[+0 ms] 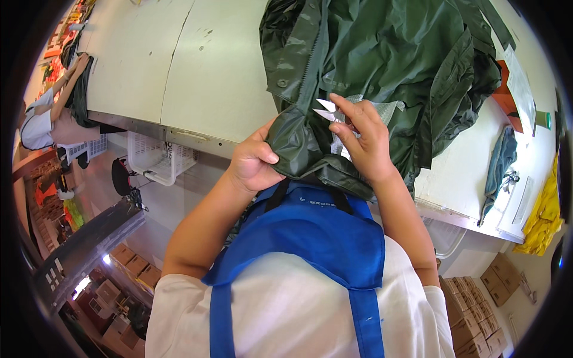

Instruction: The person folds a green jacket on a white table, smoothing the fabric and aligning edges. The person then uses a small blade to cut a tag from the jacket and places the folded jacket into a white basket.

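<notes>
A dark green, shiny rain jacket (382, 48) lies spread over the table's edge in front of me, its zipper and a snap button showing on the left flap. My left hand (256, 158) grips a bunched corner of it, thumb on top and fingers hidden beneath. In my right hand (364, 134) is a small pair of thread snips (327, 110), blades apart and pointing left, just above the cloth. White mesh lining (388, 110) of the jacket shows behind that hand.
The white table (209, 65) has a seam. White plastic baskets (156, 158) sit below its edge. At far left another person (51, 119) handles dark cloth. To the right are papers (519, 89), a teal cloth (500, 164), yellow cloth (543, 206) and stacked cartons (474, 316).
</notes>
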`<move>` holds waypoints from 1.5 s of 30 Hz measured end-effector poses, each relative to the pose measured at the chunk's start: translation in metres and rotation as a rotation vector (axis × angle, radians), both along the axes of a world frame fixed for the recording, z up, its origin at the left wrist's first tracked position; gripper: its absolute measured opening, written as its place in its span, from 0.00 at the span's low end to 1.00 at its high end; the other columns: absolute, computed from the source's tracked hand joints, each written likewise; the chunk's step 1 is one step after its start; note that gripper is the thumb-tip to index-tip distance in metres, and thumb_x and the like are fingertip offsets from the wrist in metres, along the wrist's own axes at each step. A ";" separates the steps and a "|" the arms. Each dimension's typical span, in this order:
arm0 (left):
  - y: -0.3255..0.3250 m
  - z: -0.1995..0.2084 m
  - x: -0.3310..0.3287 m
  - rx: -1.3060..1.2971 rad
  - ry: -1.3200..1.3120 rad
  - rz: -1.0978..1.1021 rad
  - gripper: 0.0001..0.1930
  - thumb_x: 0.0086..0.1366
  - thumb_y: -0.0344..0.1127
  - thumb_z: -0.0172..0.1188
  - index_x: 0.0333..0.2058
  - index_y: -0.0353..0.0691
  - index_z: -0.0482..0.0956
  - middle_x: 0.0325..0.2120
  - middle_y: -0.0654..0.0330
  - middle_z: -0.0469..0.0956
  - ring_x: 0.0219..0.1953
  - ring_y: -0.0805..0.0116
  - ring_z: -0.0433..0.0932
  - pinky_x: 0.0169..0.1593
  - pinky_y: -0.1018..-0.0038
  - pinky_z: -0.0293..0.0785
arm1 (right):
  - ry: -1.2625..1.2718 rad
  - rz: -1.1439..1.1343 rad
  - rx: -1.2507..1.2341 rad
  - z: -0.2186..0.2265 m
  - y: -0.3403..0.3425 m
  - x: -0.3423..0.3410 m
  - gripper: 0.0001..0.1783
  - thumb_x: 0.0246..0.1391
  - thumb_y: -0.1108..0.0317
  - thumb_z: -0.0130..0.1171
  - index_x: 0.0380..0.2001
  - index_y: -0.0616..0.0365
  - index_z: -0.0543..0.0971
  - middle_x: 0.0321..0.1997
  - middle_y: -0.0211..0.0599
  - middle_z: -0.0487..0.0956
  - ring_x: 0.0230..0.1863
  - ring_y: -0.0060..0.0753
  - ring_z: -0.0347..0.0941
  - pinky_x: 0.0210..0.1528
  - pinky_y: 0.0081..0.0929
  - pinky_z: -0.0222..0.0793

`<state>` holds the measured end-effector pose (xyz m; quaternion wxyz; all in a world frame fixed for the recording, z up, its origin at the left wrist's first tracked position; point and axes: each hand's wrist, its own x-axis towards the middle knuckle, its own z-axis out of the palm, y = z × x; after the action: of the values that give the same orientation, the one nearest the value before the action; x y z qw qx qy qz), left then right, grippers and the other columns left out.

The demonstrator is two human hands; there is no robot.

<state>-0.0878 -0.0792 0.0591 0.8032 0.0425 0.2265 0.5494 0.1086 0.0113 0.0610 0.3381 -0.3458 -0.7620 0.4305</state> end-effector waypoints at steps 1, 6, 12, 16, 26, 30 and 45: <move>-0.001 0.000 0.000 0.003 -0.027 0.001 0.42 0.36 0.26 0.53 0.59 0.30 0.60 0.52 0.47 0.70 0.53 0.53 0.72 0.58 0.58 0.67 | 0.006 0.024 -0.002 0.000 0.001 -0.001 0.25 0.47 0.73 0.65 0.52 0.54 0.75 0.33 0.36 0.73 0.30 0.30 0.71 0.32 0.25 0.71; -0.006 -0.002 -0.001 0.014 -0.155 0.017 0.42 0.36 0.25 0.52 0.58 0.30 0.60 0.52 0.46 0.70 0.54 0.52 0.71 0.58 0.56 0.67 | 0.052 0.093 -0.034 -0.003 0.003 -0.006 0.26 0.45 0.73 0.66 0.51 0.53 0.76 0.31 0.34 0.71 0.31 0.30 0.69 0.33 0.24 0.69; -0.005 0.003 0.001 -0.027 -0.180 0.039 0.42 0.35 0.25 0.52 0.58 0.31 0.61 0.52 0.47 0.70 0.54 0.51 0.71 0.59 0.56 0.67 | 0.094 0.103 -0.001 -0.002 0.001 -0.016 0.25 0.43 0.73 0.66 0.49 0.53 0.78 0.30 0.34 0.72 0.31 0.30 0.69 0.34 0.26 0.68; -0.006 0.000 0.001 -0.024 -0.216 0.022 0.42 0.35 0.25 0.52 0.58 0.32 0.61 0.52 0.48 0.70 0.54 0.51 0.71 0.59 0.56 0.66 | 0.096 0.070 0.078 -0.003 0.002 -0.023 0.24 0.42 0.72 0.67 0.48 0.53 0.79 0.29 0.34 0.73 0.30 0.32 0.69 0.33 0.27 0.67; -0.010 -0.006 -0.011 0.010 -0.186 0.053 0.42 0.36 0.26 0.51 0.59 0.32 0.61 0.53 0.47 0.69 0.55 0.49 0.69 0.60 0.55 0.64 | 0.145 -0.184 -0.116 -0.009 -0.004 0.009 0.22 0.48 0.73 0.61 0.49 0.56 0.76 0.30 0.28 0.70 0.32 0.23 0.65 0.37 0.19 0.62; -0.009 -0.009 -0.035 -0.151 0.202 0.111 0.42 0.36 0.22 0.46 0.59 0.30 0.59 0.54 0.45 0.68 0.56 0.49 0.69 0.62 0.56 0.62 | 0.107 -0.771 -0.311 -0.020 -0.009 0.094 0.06 0.54 0.74 0.59 0.36 0.61 0.76 0.26 0.18 0.70 0.26 0.08 0.60 0.28 0.11 0.55; 0.014 -0.010 0.106 0.319 0.731 -0.736 0.32 0.61 0.28 0.57 0.62 0.38 0.54 0.54 0.51 0.65 0.51 0.67 0.69 0.54 0.72 0.68 | 0.616 -0.565 -1.003 -0.011 -0.119 0.152 0.16 0.46 0.81 0.58 0.41 0.63 0.74 0.39 0.31 0.78 0.37 0.18 0.72 0.40 0.16 0.66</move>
<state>0.0183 -0.0651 0.0491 0.7950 0.4286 0.3751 0.2087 0.2609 -0.1079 0.0505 0.4388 -0.5093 -0.2168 0.7078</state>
